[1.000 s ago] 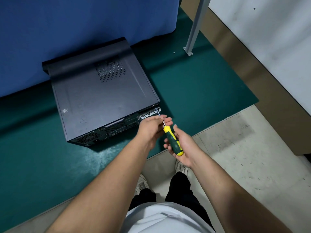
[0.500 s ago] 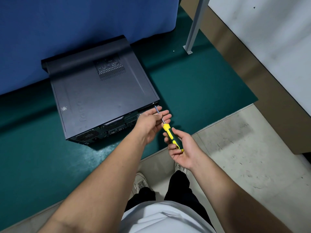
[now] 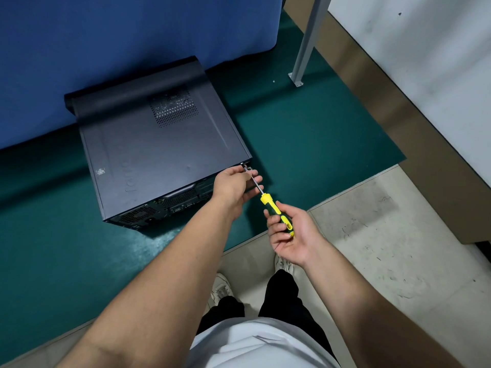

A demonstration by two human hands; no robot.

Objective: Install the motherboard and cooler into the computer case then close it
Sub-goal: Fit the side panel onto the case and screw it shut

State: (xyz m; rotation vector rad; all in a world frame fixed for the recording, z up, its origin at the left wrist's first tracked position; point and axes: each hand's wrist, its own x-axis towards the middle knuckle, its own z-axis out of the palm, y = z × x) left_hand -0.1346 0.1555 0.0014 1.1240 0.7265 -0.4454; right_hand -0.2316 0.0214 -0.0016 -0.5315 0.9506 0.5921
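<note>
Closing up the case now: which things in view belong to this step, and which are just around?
In use:
computer case, side panel on
screwdriver, yellow-green handle held by right hand, tip at the case's rear corner
left hand, fingers at the shaft

Just around:
green mat
metal post
blue cloth

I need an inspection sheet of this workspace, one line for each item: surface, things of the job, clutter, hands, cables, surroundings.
Surface: green mat over a pale floor.
Job's things: black computer case lies flat on the mat, side panel on top, rear ports toward the person. Yellow and green screwdriver, tip at the case's near right rear corner.
Clutter: nothing seen.
Hands: left hand at that corner, fingers around the shaft near the tip; right hand grips the handle.
Cables: nothing seen.
Surroundings: blue cloth behind the case; grey metal post bolted down at the right; white wall.
</note>
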